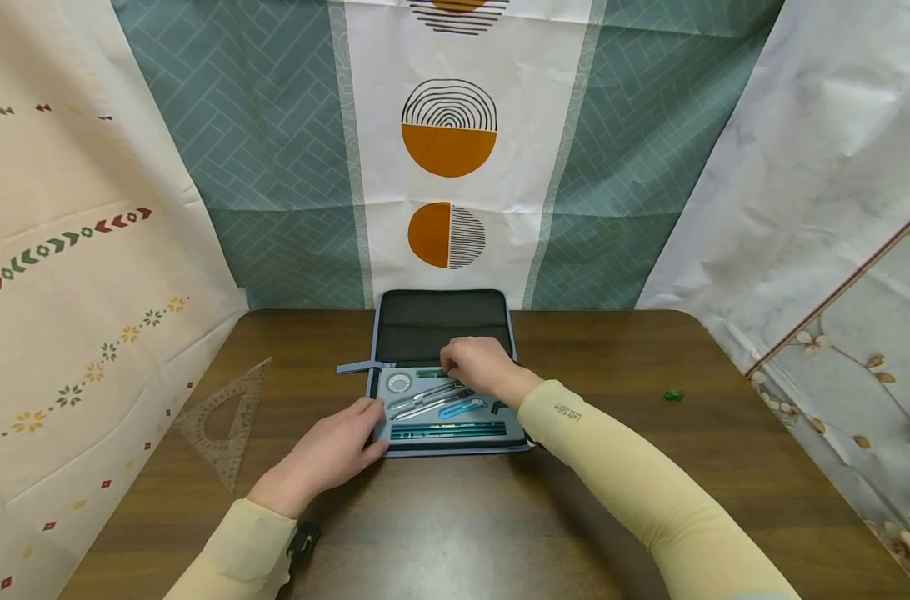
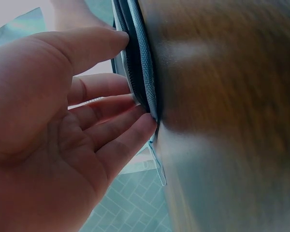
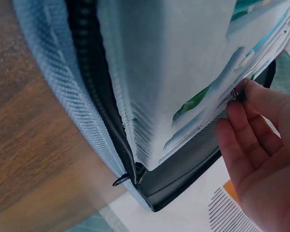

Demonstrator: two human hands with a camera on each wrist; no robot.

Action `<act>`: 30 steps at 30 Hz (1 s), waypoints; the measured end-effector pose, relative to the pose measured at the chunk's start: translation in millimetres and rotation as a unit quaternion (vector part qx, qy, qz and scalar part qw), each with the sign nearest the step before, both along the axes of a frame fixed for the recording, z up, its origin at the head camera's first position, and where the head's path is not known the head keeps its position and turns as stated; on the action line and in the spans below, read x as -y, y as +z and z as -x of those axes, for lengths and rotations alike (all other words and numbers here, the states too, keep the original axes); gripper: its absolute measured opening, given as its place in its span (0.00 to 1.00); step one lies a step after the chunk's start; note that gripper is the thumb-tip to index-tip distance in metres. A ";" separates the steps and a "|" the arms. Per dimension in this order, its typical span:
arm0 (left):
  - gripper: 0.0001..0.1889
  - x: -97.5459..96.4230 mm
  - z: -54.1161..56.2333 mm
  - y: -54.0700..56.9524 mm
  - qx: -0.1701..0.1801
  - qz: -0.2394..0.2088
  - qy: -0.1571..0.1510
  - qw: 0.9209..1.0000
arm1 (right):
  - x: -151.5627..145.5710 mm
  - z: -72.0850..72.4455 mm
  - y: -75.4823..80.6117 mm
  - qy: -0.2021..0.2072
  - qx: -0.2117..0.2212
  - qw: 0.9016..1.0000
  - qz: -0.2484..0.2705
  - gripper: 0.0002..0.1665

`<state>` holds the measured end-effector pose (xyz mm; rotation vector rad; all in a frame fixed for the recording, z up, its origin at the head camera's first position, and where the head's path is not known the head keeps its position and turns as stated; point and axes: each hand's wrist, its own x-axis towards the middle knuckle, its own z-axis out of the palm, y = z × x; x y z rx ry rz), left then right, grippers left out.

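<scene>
Blue-edged case [image 1: 455, 453] open; pinched piece [image 3: 241, 96] (seemingly dark).

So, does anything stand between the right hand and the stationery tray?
Nothing visible does. The right hand is at the far side of the stationery tray; the open lid lies beyond, and the left hand touches the case at left.

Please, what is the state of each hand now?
Left hand: open, touching the blue zippered fabric case.
Right hand: closed, pinching a small dark-green object.
</scene>
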<state>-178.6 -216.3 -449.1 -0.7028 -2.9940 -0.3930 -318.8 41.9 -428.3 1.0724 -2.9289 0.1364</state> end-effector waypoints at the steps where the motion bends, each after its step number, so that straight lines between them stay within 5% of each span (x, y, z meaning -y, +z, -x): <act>1: 0.22 0.1 0.3 -0.1 0.001 0.000 0.001 1.000 | -0.1 0.1 -0.8 0.002 -0.003 1.000 0.000 0.04; 30: 0.21 -0.2 -1.3 -0.1 -0.017 -0.001 -0.009 1.000 | -1.9 -2.2 -5.5 0.009 -0.015 1.000 0.018 0.03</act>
